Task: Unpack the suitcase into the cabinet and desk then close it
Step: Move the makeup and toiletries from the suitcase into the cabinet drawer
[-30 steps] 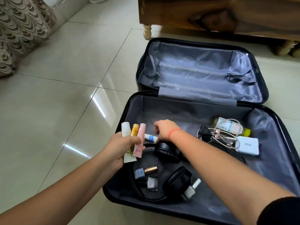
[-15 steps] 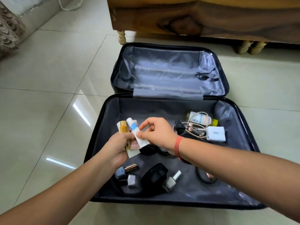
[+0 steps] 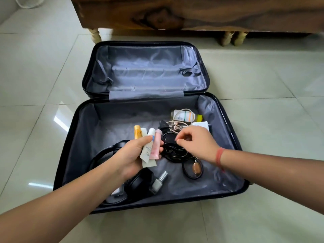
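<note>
The black suitcase (image 3: 219, 172) lies open on the floor, and its far half is empty. My left hand (image 3: 130, 155) grips a bunch of several small cosmetic tubes (image 3: 150, 146) above the near half. My right hand (image 3: 198, 142) hovers over a tangle of black cables (image 3: 173, 151) with fingers loosely curled, holding nothing. Black headphones (image 3: 140, 185) and a grey nail polish bottle (image 3: 158, 182) lie under my left wrist. At the back right are a clear bottle with a yellow cap (image 3: 184, 115) and a white charger (image 3: 201, 124). A small brown bottle (image 3: 197, 168) lies below my right hand.
A wooden piece of furniture (image 3: 192, 13) on turned legs (image 3: 95, 35) stands just behind the suitcase. Glossy light floor tiles (image 3: 35, 85) surround the suitcase on all sides.
My right hand picked a white tube from the suitcase, passed it into my left hand's bunch, let go and moved right over the cables. The view shifted closer to the furniture.
</note>
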